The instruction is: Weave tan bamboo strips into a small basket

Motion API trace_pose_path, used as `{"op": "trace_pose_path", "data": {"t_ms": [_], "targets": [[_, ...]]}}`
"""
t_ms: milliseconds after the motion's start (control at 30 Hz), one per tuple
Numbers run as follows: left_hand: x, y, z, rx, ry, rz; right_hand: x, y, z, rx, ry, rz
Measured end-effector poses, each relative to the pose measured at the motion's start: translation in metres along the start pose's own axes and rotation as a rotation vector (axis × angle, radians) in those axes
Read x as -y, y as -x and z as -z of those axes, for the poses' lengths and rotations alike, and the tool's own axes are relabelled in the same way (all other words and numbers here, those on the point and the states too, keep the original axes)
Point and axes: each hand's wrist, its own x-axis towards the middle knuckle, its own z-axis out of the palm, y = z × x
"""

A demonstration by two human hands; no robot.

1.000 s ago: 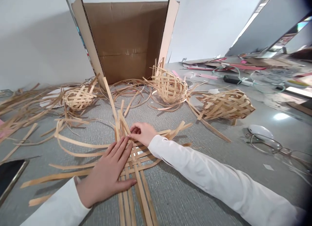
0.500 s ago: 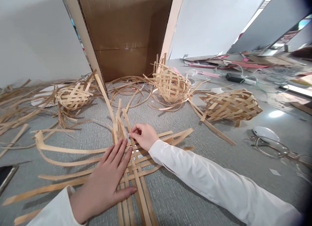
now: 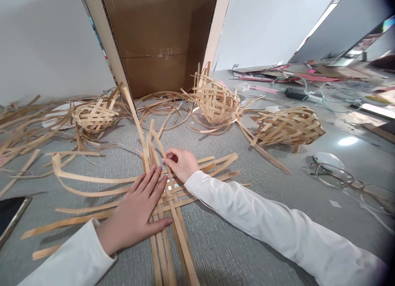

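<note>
A flat weave of bamboo strips (image 3: 171, 195) lies on the grey table in front of me, with long strip ends running out to all sides. My left hand (image 3: 137, 214) lies flat on the weave's left part, fingers stretched out and pressing it down. My right hand (image 3: 181, 163) sits at the weave's far edge with its fingers pinched on one strip (image 3: 159, 148) that runs away from me. Both arms wear white sleeves.
An open cardboard box (image 3: 160, 43) stands behind the weave. Three woven bamboo baskets (image 3: 94, 115) (image 3: 216, 101) (image 3: 288, 125) lie around it among loose strips (image 3: 24, 133). Glasses (image 3: 336, 177) and a white mouse (image 3: 327, 158) lie at right, a dark phone (image 3: 10, 214) at left.
My view has shifted slightly. My right hand has kept its pinch at the weave's far edge, and my left hand has stayed flat on the strips.
</note>
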Motion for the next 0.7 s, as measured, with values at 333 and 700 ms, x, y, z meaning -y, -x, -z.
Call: {"op": "trace_pose_path", "data": {"t_ms": [333,700], "targets": [[-0.004,0.000,0.007,-0.049,0.205,0.138,0.006,0.012,-0.001,0.030,0.416,0.342],[-0.005,0.002,0.008,-0.089,0.186,0.132,0.015,-0.012,-0.002,0.112,-0.044,0.075]]}}
